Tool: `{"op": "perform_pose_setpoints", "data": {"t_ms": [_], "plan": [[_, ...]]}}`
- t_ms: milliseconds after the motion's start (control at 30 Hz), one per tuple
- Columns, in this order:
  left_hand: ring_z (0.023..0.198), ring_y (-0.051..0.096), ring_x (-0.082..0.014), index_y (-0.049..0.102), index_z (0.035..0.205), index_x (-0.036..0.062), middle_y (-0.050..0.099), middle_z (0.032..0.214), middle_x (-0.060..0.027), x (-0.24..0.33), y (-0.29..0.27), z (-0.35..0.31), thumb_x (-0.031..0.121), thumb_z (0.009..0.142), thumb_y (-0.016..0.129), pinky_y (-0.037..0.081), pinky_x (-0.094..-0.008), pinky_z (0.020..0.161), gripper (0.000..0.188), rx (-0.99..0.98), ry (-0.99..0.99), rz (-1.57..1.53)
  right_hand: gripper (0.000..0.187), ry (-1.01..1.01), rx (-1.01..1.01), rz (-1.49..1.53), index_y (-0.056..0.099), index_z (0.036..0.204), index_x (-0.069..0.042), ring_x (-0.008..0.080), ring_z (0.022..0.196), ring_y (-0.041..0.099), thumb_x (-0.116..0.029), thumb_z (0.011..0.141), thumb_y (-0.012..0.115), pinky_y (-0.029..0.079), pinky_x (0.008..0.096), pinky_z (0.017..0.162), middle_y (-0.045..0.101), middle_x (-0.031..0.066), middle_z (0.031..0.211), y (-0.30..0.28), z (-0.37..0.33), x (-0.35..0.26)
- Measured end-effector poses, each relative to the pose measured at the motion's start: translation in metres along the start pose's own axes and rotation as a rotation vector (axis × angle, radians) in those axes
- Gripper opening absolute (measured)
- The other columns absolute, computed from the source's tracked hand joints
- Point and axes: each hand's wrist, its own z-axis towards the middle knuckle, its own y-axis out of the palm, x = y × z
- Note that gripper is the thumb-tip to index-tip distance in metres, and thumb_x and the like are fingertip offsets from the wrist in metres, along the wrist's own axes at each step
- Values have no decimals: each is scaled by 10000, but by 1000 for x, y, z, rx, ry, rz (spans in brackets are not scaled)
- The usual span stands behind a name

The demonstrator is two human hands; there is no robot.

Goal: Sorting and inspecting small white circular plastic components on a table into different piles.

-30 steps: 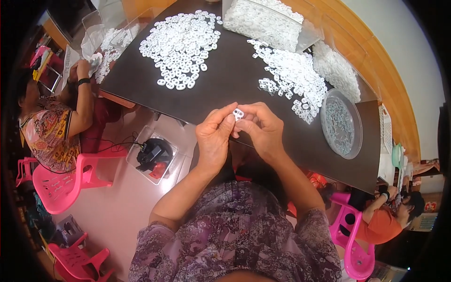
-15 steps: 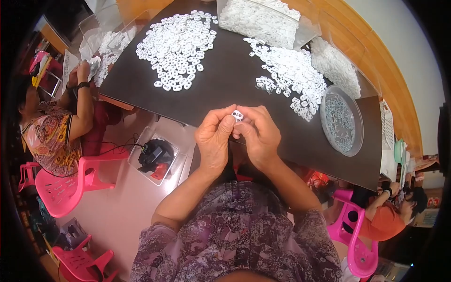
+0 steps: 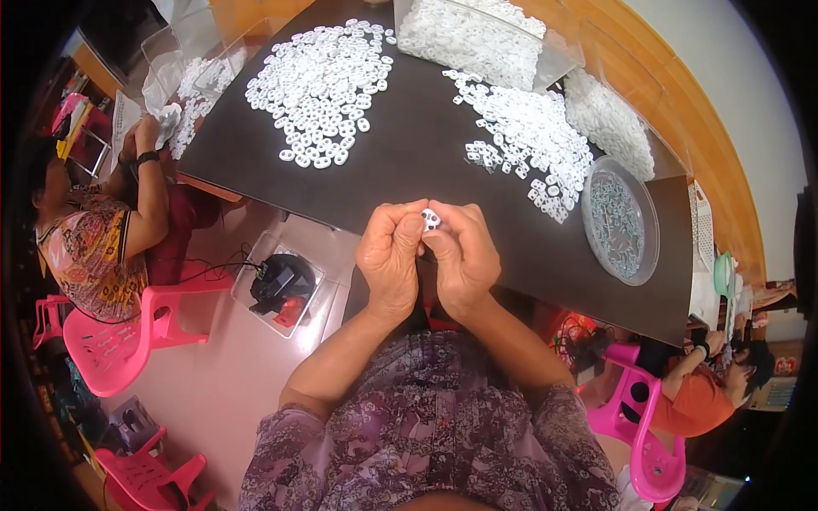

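Between my fingertips, just off the table's near edge, is a small white plastic piece with dark holes [image 3: 431,219]. My left hand [image 3: 391,255] pinches it from one side with thumb and fingers. My right hand [image 3: 465,255] grips its other side, the thumb pressed close below it. Much of the piece is covered by my fingers. Ahead to the left on the dark table [image 3: 409,136] lies a heap of oval white pieces [image 3: 324,85]. To the right spreads a heap of smaller white pieces [image 3: 537,128]. A round clear tray [image 3: 652,226] holds many small grey metal screws or pins.
Clear bins full of white pieces [image 3: 469,38] stand along the far edge. A person [image 3: 102,230] at the left handles something by a white pile; another person [image 3: 711,387] sits at the right. Pink chairs [image 3: 106,345] and a clear box with cables [image 3: 281,285] are nearby.
Both hands have shifted slightly and drawn closer together around the piece, which sits a little lower and is more covered. The heaps and tray stay put.
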Motion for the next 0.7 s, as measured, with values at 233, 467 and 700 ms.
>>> {"op": "perform_pose_setpoints", "data": {"t_ms": [233,467,700], "plan": [[677,480,-53,593,1045,-30,520,812,0,9,2,-4,97,929,530,415,-185,610,183,-32,-39,-130,232,69,14,118,584,1031,32,169,662,510,-5,806,625,438,263,555,574,87,846,0,1,-8],[682,495,-60,586,1052,-33,519,811,-8,9,0,-4,97,926,536,421,-190,612,188,-23,95,50,202,-52,-5,63,567,1042,71,125,663,517,60,842,539,434,225,568,555,110,872,2,-2,-2],[676,494,-58,591,1031,-26,518,809,-7,1,0,-9,108,926,541,421,-191,601,178,10,44,10,179,-121,-9,22,577,1017,63,164,690,516,42,841,550,436,246,571,584,117,870,2,-1,6]]}}
